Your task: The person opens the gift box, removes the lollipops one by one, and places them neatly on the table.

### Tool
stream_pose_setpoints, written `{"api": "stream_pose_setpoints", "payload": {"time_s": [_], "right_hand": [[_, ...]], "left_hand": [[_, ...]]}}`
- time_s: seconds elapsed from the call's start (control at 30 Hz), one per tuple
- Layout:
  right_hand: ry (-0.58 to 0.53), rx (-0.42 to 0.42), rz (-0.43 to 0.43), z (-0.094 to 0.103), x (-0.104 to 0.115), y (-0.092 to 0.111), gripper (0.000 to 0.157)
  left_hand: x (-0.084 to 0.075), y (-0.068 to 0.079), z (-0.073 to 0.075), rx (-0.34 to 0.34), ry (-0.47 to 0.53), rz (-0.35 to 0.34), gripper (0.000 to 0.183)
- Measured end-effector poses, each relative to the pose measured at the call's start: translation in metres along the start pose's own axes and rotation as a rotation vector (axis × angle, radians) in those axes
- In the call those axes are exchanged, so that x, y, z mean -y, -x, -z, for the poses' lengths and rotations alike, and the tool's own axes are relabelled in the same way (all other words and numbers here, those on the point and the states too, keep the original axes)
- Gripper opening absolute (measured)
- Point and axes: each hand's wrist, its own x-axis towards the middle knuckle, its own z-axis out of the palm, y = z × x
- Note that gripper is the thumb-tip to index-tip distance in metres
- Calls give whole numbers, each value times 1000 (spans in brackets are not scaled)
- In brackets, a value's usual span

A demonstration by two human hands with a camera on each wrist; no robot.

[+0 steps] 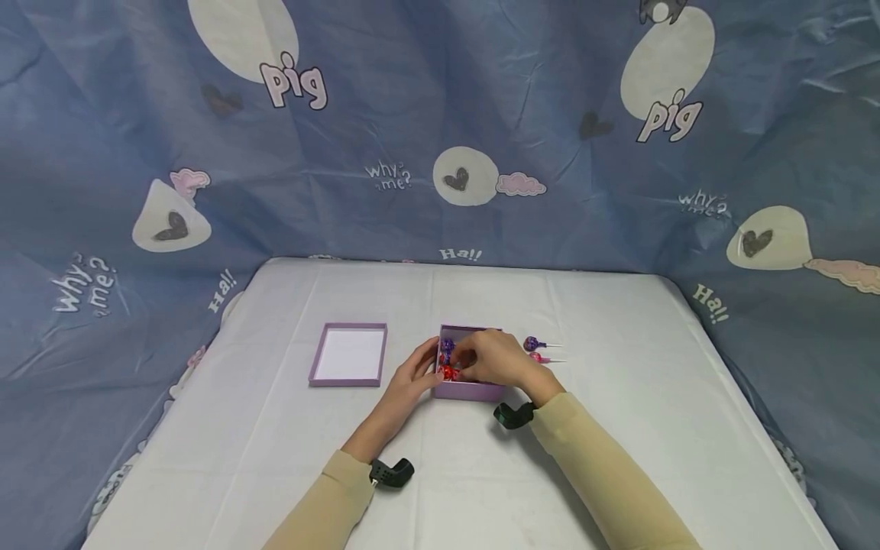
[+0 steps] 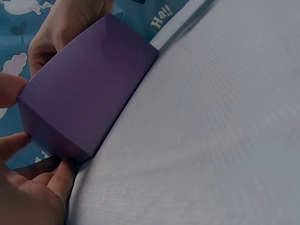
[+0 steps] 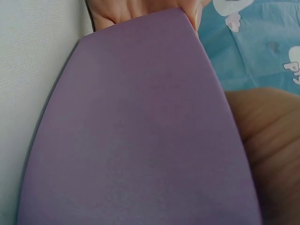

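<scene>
An open purple box stands on the white-covered table, with red-wrapped lollipops and purple-wrapped lollipops along its left inside. My left hand grips the box at its left side, thumb at the near left corner and fingers along the outer wall. Reaching over the box from the right, my right hand has bent fingers down inside it and pinches a red lollipop near the front wall. In the right wrist view, the box's front wall hides those fingertips.
A purple-rimmed lid lies white inside up, left of the box. To the right of the box are a purple-wrapped lollipop and a pink-wrapped lollipop, sticks pointing right. A blue patterned cloth hangs behind the table.
</scene>
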Motion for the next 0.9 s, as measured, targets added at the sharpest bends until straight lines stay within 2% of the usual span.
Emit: {"api": "stream_pose_setpoints", "payload": {"time_s": [0.23,0.9], "right_hand": [[51,11,16,-1,1,0,13],[90,58,36,1,0,-2,12]], "left_hand": [[3,-1,1,-7,-17,0,67],[1,0,0,-18,-41,9,67]]}}
